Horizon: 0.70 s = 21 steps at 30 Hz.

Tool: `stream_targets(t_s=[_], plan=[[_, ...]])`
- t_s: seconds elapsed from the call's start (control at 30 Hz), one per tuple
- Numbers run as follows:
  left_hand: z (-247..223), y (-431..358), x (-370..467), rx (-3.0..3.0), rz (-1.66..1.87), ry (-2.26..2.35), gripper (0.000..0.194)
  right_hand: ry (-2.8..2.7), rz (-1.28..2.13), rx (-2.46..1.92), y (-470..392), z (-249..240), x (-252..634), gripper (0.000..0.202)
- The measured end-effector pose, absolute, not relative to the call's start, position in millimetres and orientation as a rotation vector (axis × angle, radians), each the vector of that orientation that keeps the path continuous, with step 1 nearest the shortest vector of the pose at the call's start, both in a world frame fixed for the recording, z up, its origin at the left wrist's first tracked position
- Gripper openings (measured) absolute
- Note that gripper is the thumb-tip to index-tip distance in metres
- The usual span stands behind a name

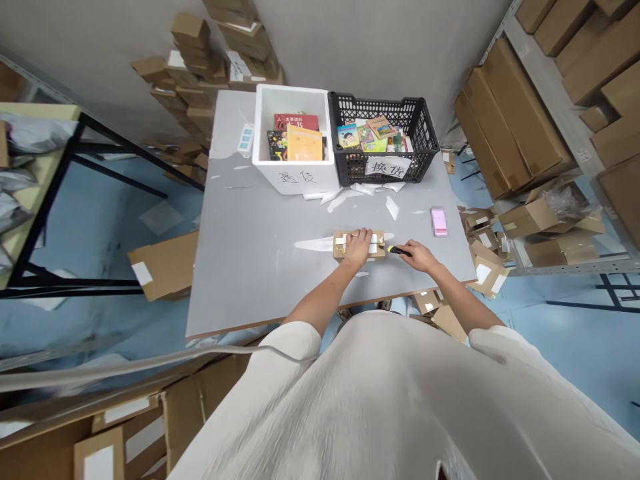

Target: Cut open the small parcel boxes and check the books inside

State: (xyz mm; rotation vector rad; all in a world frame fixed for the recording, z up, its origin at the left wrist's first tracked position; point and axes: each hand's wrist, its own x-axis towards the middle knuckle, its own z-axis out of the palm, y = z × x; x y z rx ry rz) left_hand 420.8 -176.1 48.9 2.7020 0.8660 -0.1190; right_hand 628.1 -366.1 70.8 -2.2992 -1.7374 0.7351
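Note:
A small cardboard box (339,245) with white labels lies on the grey table (240,267), near its front edge. My left hand (358,247) rests flat on top of the box, fingers stretched forward and pressing on it. In my right hand (419,257) is a black and yellow utility knife (399,251), its handle wrapped by my fingers. The knife's tip end meets the right end of the box; the blade itself is too small to make out clearly.
Behind the box stand a white foam bin (295,175) and a black plastic crate (383,172), both holding books. Paper scraps (392,207) lie before them. A pink-screened phone (439,222) is at the right. Cardboard boxes (200,73) are stacked beyond the table, with shelving (545,80) at right.

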Motion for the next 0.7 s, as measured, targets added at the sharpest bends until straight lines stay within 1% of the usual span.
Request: stream_targets(t_s=[0.17, 0.33, 0.47, 0.6, 0.7], plan=[[47, -185, 414, 2.664, -0.067, 0.864, 0.079, -1.701, 0.697, -2.274, -364, 53, 620, 0.051], [44, -188, 412, 2.636, -0.074, 0.876, 0.087, -1.615, 0.573, -2.282, -368, 32, 611, 0.052], [44, -187, 411, 2.630, -0.086, 0.872, 0.088, -1.613, 0.541, -2.303, -376, 28, 618, 0.053], [43, -188, 410, 2.627, -0.083, 0.874, 0.090, -1.455, 0.484, -2.354, -383, 32, 638, 0.057], [42, -189, 410, 2.626, -0.083, 0.892, 0.083, -1.336, 0.453, -2.350, -385, 35, 652, 0.060]])
